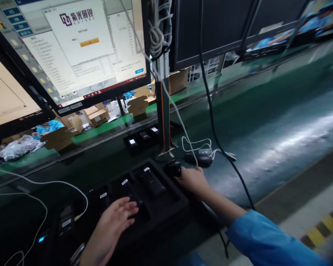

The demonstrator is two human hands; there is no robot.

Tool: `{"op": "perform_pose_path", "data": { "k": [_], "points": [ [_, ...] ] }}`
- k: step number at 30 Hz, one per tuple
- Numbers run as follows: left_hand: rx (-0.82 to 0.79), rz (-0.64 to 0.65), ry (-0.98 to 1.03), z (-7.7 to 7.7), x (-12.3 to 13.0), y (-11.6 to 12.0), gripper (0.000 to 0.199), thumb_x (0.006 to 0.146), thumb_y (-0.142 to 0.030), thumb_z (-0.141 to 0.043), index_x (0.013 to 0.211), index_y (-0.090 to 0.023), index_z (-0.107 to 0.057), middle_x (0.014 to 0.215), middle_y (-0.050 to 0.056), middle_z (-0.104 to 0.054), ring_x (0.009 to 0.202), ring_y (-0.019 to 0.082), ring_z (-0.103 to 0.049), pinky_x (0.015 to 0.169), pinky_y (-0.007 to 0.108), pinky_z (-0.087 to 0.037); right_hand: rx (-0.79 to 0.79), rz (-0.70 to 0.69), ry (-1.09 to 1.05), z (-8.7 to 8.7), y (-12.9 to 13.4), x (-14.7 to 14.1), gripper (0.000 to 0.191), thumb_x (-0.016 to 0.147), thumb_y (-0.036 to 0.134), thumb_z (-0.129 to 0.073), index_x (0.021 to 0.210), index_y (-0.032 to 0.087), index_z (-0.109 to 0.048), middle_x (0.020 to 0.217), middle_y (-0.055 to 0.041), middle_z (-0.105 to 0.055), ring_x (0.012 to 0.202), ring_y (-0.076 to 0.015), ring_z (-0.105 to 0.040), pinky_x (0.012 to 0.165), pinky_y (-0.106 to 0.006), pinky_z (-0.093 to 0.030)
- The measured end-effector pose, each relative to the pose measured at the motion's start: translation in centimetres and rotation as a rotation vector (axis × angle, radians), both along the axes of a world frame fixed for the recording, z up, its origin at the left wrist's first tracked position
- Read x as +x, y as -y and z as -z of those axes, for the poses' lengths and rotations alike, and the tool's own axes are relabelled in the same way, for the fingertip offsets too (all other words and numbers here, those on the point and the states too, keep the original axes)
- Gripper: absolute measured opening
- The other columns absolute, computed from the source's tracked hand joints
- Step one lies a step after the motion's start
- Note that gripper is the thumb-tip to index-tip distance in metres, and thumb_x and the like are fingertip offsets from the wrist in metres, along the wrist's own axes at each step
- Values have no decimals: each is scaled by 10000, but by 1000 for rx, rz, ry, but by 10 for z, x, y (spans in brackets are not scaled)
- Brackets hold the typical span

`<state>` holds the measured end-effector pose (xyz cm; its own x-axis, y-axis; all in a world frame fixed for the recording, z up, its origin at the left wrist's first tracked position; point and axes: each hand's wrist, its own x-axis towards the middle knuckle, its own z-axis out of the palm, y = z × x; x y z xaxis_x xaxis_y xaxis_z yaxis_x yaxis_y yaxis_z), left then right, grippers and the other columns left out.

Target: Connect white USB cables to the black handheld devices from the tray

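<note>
Meanwhile, the right hand [192,181] closes its fingers on a small black device [173,169] at the right end of a black tray [166,207], as the left hand [115,220] rests open-fingered on another device [127,190] nearer left, below a monitor [80,48].

right arm [266,240]: loose blue sleeve; left hand [113,221]: bare, no glove

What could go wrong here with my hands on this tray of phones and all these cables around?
1. Your right hand is at a small black device right by the white cable; it could snag the cable and pull on whatever it is plugged into.
2. Your left hand rests on the black tray over a phone; pressing down might tip or shift it.
</note>
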<state>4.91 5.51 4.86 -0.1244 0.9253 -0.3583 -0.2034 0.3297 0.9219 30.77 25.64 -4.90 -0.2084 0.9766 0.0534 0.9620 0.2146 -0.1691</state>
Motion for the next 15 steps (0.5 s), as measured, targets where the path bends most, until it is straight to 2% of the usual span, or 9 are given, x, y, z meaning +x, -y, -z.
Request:
{"op": "perform_pose_path", "data": {
  "k": [3, 5, 8, 11, 13, 15],
  "points": [
    [-73, -42, 174, -3, 34, -45, 403, 827, -209, -616, 1216, -162, -518, 1380, 154, -521, 1150, 220, -587, 953, 339, -473, -64, 20, -106, -17, -8, 2, 178, 809, 290, -560, 788, 131, -638, 797, -132, -700, 803, -298, -640, 820, -433, -345],
    [-197, -81, 226, -4, 44, -70, 342, 858, -209, -553, 1193, -149, -515, 1365, 158, -511, 1029, 182, -615, 873, 307, -489, -83, 13, -198, -36, -5, 8, 177, 792, 291, -548, 812, 136, -630, 789, -111, -692, 786, -276, -634, 774, -401, -386],
    [-301, -52, 210, 0, 55, -99, 198, 889, -274, -496, 1006, -145, -591, 1092, 107, -633, 809, 142, -604, 730, 265, -476, -116, -71, -398, -68, 13, 18, 265, 819, 336, -500, 975, 157, -617, 828, -61, -686, 757, -214, -631, 676, -314, -447],
    [-329, -76, 94, 12, 67, -117, 130, 868, -253, -506, 823, -159, -584, 775, 29, -601, 626, 123, -527, 636, 255, -425, -302, -195, -830, -92, 36, 22, 369, 786, 448, -537, 1035, 184, -603, 800, -28, -665, 747, -209, -630, 645, -299, -496],
    [-301, -88, 0, 21, 75, -124, 62, 818, -223, -574, 799, -164, -580, 714, 16, -586, 632, 142, -531, 650, 276, -425, -397, -246, -1017, -99, 48, 21, 383, 735, 468, -586, 1000, 193, -605, 758, -18, -648, 761, -222, -628, 659, -311, -512],
    [-202, -86, -72, 29, 81, -127, 108, 756, -187, -657, 837, -176, -585, 765, 29, -631, 756, 179, -591, 724, 294, -450, -389, -274, -1003, -99, 54, 19, 334, 708, 430, -597, 944, 193, -607, 728, -16, -642, 746, -224, -623, 667, -316, -513]
  ]
}}
